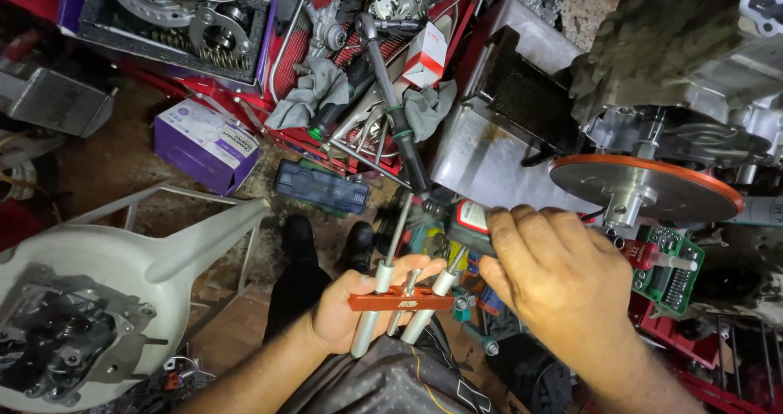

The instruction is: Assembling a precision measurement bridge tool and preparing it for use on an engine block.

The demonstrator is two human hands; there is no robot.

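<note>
Dark cloth (383,381) over the person's lap fills the bottom of the view, and just above it the left hand (347,312) is closed around an orange puller tool (401,301), a flat orange bar crossed by three silver rods. Its fingers (416,269) wrap the bar and rods from the left, thumb underneath, so the tool sits firmly in the grip and tilts up toward the right. Beside it, the right hand (559,279) curls over the top ends of the rods, its fingers bent and pressed around a dark tool with a red-and-white label (469,222); how tight that grip is cannot be told.

Behind the hands a long black-handled ratchet (395,108) lies slanted across a red rack, among grey rags (314,92) and loose metal parts. A small red-and-white box (426,53) rests near its head. To the right an engine block carries a round disc with an orange rim (644,187), with a green circuit board (673,267) just below it. On the floor to the left stand a purple carton (204,143) and a dark blue case (320,187). A white engine cover (98,300) occupies the lower left corner.
</note>
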